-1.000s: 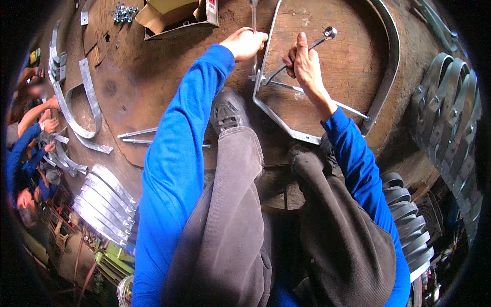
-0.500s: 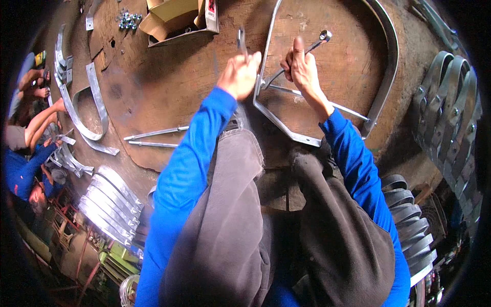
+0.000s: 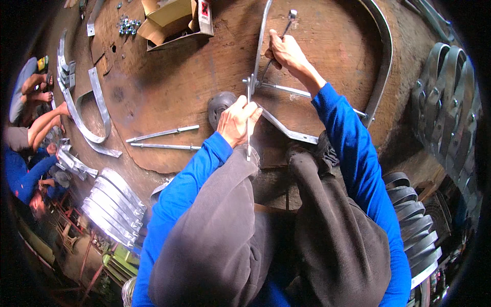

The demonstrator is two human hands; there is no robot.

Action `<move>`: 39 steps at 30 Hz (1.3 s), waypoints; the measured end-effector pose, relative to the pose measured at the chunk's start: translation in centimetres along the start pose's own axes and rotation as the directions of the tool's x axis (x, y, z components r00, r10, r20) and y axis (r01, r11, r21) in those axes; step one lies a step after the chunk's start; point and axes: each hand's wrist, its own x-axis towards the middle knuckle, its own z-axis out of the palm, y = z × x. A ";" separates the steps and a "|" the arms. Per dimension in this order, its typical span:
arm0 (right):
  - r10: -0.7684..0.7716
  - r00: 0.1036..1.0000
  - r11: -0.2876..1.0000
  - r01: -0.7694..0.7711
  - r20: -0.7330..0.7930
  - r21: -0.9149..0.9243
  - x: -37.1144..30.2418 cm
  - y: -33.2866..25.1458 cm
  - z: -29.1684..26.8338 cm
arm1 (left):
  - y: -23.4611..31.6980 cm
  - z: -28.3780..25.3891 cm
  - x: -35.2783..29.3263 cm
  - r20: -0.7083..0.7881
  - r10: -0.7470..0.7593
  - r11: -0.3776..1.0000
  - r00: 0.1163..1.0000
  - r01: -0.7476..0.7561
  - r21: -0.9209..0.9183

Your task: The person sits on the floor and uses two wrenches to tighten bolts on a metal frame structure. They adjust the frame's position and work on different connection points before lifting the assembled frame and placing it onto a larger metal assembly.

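Observation:
A bent flat-bar metal frame [image 3: 384, 71] lies on the wooden board in front of me, a thin rod [image 3: 286, 89] crossing it. My left hand [image 3: 238, 123] is closed around a wrench [image 3: 249, 140], seen nearly edge-on, whose far end reaches the frame's left corner by a bolt. Inside the frame, my right hand [image 3: 287, 52] grips a box-end wrench [image 3: 291, 21]. One end of that tool sticks out past my fist; its shaft slants down to the same corner. Exactly how either wrench sits on the fastener there is too small to tell.
Two loose rods [image 3: 163, 134] lie left of my knee. An open cardboard box [image 3: 174, 23] and a pile of nuts [image 3: 129, 25] are at the far side. Curved metal bars [image 3: 105, 115] lie left, stacked ones [image 3: 442, 97] right. Other people [image 3: 25, 169] sit at the far left.
My left hand has come down toward my knee, bringing its wrench to the frame's corner. My right hand has shifted up and left, swinging the box-end wrench more upright.

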 end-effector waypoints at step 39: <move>-0.855 0.494 0.136 0.504 0.156 -0.853 -6.2 4.0 4.4 | -3.0 -0.8 -0.2 0.052 0.122 0.992 0.991 -0.120 -0.039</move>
